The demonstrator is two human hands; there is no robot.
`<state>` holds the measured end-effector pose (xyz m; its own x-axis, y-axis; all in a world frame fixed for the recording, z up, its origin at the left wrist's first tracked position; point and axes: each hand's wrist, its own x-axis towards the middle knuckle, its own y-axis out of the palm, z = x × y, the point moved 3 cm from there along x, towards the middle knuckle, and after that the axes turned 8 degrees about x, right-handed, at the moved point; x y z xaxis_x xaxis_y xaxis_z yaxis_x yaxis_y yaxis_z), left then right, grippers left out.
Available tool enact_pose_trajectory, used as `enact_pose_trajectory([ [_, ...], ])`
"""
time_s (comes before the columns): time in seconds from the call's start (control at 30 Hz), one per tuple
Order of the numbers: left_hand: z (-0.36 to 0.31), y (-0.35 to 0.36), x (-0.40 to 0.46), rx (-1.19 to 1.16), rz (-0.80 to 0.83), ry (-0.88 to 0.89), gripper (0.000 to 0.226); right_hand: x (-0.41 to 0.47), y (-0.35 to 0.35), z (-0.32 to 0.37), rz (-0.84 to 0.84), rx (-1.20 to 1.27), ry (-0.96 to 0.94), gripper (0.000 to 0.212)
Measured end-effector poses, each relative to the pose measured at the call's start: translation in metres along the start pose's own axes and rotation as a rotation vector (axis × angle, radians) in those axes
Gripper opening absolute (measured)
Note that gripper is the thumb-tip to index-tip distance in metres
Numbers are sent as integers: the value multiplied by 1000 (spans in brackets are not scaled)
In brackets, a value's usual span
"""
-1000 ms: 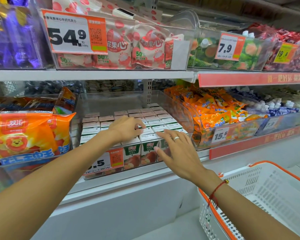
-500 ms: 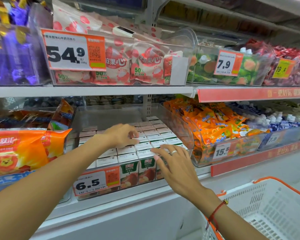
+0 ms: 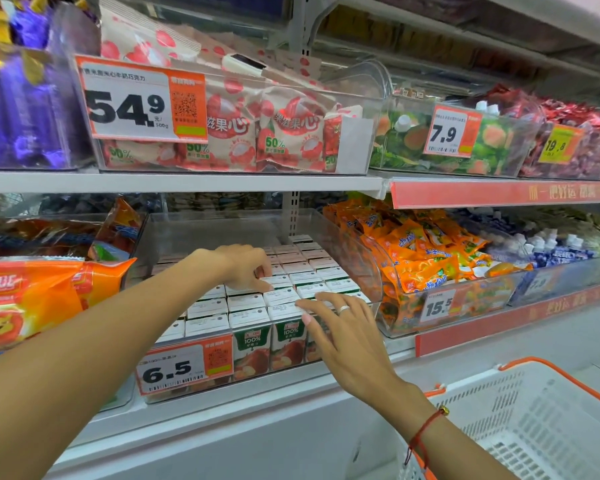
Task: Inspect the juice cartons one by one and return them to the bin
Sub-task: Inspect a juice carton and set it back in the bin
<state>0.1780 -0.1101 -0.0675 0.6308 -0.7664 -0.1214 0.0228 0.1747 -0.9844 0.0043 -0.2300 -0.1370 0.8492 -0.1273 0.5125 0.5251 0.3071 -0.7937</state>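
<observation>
Head view: two hands [image 3: 347, 336], fingers extended and holding nothing, atop juice cartons [image 3: 280, 300] in one bin [image 3: 352, 244].

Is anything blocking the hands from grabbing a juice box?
No, nothing visible is in the way. The bin is open on top, and both the left hand and the right hand are already over the juice cartons, fingertips at their white tops.
</observation>
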Motion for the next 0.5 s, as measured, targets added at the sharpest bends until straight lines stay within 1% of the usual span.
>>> enact_pose_trajectory([
  [0.07,1,0,-4,-32,-100,-11,41,1,-1,-1,4,-12,-5,43],
  [0.13,4,0,-10,-122,-238,-39,37,1,-1,-2,9,-24,-18,41],
  [0.2,6,-1,-18,-281,-378,-109,32,0,-1,-2,10,-21,-30,39],
  [0.33,-3,-4,-44,-571,-681,-209,32,-2,-5,2,32,-13,-41,39],
  [0.4,-11,-7,-62,-729,-805,-227,29,-3,-12,10,13,50,-29,41],
  [0.47,-20,-7,-82,-932,-856,-210,19,-5,-22,22,-51,190,3,42],
  [0.5,-26,-5,-94,-1049,-855,-189,11,-7,-27,30,-74,296,34,44],
])
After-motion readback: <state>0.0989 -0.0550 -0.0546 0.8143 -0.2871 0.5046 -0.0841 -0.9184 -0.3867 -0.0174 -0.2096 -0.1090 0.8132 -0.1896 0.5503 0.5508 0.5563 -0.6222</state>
